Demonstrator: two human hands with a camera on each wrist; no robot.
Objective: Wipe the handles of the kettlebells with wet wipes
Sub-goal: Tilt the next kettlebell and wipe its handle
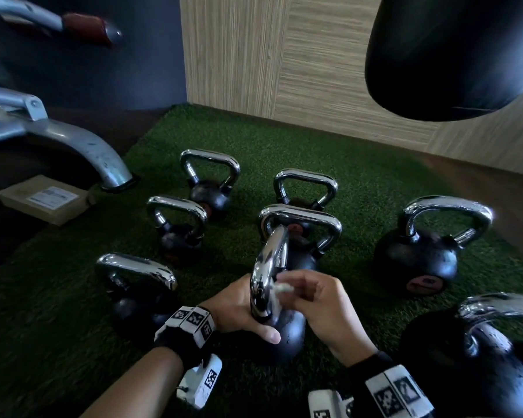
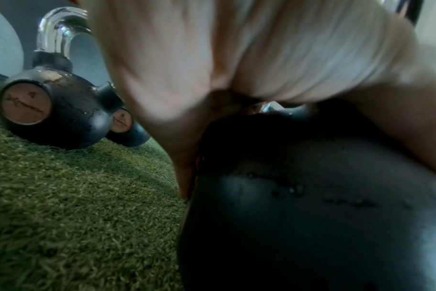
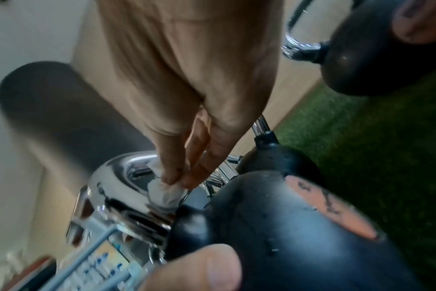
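A black kettlebell (image 1: pixel 286 333) with a chrome handle (image 1: pixel 267 276) stands on the turf in front of me. My left hand (image 1: pixel 239 312) grips its body and the base of the handle, thumb lying across the black ball. My right hand (image 1: pixel 317 300) pinches a crumpled white wet wipe (image 1: pixel 281 288) against the inner side of the handle. In the right wrist view the wet wipe (image 3: pixel 166 192) is pressed by the fingertips (image 3: pixel 171 177) onto the chrome handle (image 3: pixel 117 189) near its base. The left wrist view shows mostly palm and the kettlebell body (image 2: pixel 311 206).
Several more chrome-handled kettlebells stand on the green turf (image 1: pixel 360 176): one at the left (image 1: pixel 136 285), others behind (image 1: pixel 178 227), a large one at the right (image 1: pixel 420 251) and another at the near right (image 1: pixel 480 357). A punching bag (image 1: pixel 453 52) hangs upper right. A machine leg (image 1: pixel 82 149) is at the left.
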